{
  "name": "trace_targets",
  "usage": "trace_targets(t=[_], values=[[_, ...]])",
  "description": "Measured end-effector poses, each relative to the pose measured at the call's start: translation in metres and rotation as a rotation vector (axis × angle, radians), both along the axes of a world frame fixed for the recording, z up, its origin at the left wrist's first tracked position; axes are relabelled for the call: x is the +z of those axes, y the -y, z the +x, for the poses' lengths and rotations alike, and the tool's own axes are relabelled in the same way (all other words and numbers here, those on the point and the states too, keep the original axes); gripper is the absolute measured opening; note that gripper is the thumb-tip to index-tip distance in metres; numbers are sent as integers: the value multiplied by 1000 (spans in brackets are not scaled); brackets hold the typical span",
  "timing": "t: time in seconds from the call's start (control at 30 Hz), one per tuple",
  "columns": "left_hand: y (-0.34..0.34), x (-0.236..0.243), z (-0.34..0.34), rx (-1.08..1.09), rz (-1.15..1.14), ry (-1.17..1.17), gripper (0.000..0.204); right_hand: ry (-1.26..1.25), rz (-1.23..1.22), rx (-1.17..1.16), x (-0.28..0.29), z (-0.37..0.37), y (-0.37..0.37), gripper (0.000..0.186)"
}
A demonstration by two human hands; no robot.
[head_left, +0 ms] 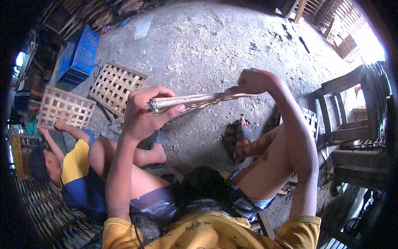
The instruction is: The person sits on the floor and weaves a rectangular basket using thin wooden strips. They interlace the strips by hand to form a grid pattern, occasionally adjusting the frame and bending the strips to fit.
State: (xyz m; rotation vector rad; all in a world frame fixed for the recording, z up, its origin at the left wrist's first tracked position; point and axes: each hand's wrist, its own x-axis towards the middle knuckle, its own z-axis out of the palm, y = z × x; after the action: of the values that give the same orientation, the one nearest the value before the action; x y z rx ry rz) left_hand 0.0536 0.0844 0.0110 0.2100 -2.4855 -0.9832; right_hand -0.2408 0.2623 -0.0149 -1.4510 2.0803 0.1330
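Observation:
A woven bamboo panel (195,101) is held up in front of me, seen nearly edge-on, with small gaps of its weave showing underneath. My left hand (147,112) wraps round its left end, thumb below and fingers over the top, where a thick rim of bamboo strips sticks out. At the other end, my right hand (253,83) is bent over the panel's edge with its fingers curled onto it. The panel's flat face is mostly hidden by this angle.
Another woven panel (118,85) lies on the littered floor near a blue crate (78,56). To my left a co-worker (76,166) in a yellow and blue shirt holds a similar panel (66,108). A wooden frame (346,108) stands at right.

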Motion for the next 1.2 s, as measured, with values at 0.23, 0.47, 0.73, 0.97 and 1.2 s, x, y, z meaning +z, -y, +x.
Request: trace_targets(t=[0.23,0.47,0.73,0.97,1.2], values=[[9,-3,7,60,-5,-24,27,10,-183,-203,11,-8,-9,79],[12,-10,10,72,34,-57,25,186,-323,-173,5,24,7,78],[7,-3,7,66,12,-16,27,76,-226,-118,-1,18,14,77],[11,-7,12,71,21,-26,27,-286,-186,-208,-21,-3,6,85],[9,-7,5,55,34,-47,26,171,-219,-172,7,1,-3,88]])
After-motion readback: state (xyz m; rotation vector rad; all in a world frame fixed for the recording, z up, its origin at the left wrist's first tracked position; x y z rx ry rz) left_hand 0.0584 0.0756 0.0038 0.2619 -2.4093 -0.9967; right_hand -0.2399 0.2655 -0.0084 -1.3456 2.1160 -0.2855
